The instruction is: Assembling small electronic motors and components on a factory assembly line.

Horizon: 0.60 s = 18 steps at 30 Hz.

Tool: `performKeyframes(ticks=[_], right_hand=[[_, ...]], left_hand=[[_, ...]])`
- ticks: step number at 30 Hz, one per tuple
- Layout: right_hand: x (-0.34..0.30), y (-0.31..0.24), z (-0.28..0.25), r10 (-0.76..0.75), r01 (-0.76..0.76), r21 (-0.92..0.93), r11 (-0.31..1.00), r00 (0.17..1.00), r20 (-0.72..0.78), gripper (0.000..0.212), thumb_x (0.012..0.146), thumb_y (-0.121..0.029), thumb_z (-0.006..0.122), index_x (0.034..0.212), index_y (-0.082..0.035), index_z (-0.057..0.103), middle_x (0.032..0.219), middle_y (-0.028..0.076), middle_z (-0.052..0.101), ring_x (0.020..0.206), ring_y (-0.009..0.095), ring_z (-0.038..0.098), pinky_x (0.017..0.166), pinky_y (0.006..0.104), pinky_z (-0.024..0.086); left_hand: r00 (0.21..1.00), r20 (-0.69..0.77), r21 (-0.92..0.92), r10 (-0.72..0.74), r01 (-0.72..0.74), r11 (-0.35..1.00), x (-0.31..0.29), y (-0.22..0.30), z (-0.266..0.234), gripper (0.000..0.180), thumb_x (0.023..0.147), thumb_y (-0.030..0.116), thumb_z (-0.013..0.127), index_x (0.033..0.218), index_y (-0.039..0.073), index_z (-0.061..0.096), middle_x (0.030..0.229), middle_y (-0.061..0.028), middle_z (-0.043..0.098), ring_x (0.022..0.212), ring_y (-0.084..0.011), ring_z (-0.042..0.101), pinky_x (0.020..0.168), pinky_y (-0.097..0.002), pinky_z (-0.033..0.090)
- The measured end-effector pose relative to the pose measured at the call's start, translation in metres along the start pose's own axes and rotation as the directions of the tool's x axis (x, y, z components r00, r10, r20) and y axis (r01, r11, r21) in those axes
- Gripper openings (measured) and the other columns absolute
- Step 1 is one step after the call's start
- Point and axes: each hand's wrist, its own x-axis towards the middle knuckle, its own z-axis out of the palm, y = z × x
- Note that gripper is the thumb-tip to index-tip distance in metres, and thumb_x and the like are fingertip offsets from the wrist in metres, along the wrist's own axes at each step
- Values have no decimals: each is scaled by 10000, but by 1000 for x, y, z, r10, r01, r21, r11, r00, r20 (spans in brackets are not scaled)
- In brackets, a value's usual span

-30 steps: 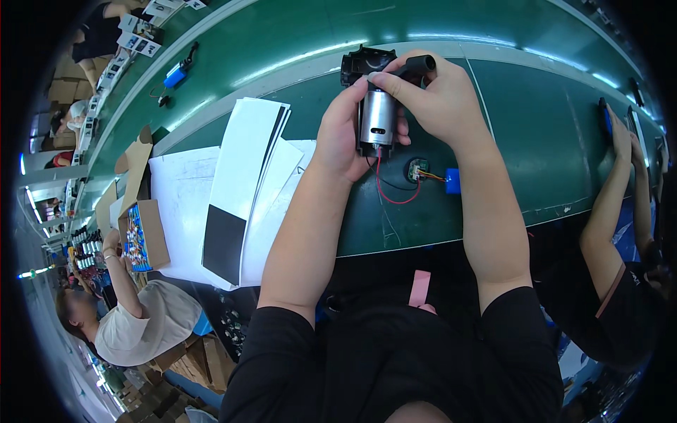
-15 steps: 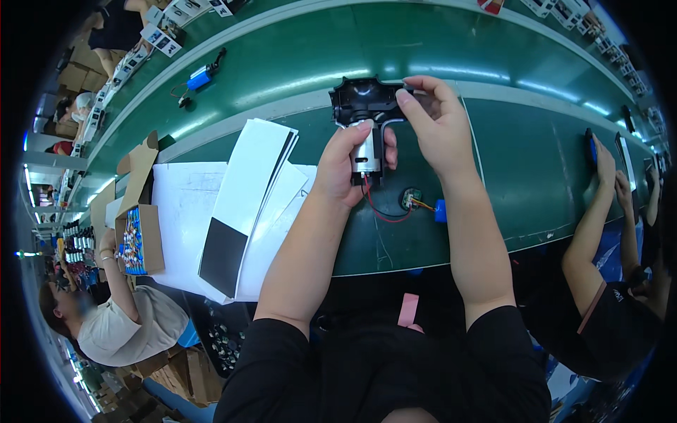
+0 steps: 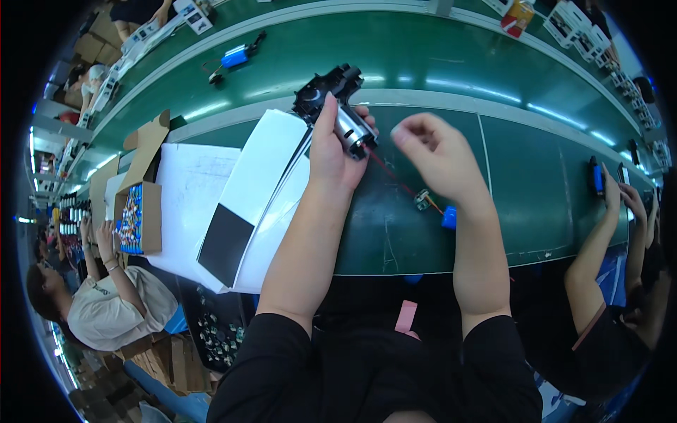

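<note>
My left hand (image 3: pixel 337 151) is wrapped round a silver motor (image 3: pixel 355 132) joined to a black plastic housing (image 3: pixel 326 90), which points up and to the left. Red wire (image 3: pixel 384 168) runs from the motor's lower end to a small circuit board (image 3: pixel 422 200). Beside that board a blue cylinder (image 3: pixel 449 218) lies on the green bench, partly behind my right forearm. Apart from the motor, my right hand (image 3: pixel 438 149) hovers above the wire with thumb and fingers curled together; whether anything small is between them is hidden.
White sheets (image 3: pixel 257 158) and a black-cornered folder lie on the left. Past them stands an open carton (image 3: pixel 149 218) of small blue parts. Another blue motor assembly (image 3: pixel 236 56) rests on the far strip. Co-workers sit on both sides; one hand (image 3: pixel 612 192) is at the right.
My right hand has let go of the black housing and moved down. My left hand has shifted left with the motor and housing, which are now tilted.
</note>
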Motion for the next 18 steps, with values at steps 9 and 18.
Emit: performKeyframes(ticks=[9,18], right_hand=[[-15,-7,37,72,-39,-194,980,983,169,236,894,-197,741,934,28,682,755,126,719,661,183,694,636,310,520],[-18,2,39,-102,134,-317,939,988,115,126,899,-115,660,876,9,666,746,198,683,693,360,685,643,418,524]], left_hand=[[978,-49,320,205,-179,930,3,5,1,528,1073,505,472,935,27,648,829,-127,703,811,-256,697,766,-388,569],[976,-83,307,203,-169,937,9,2,-2,301,1032,339,627,1046,38,611,746,-94,676,698,-216,698,627,-349,562]])
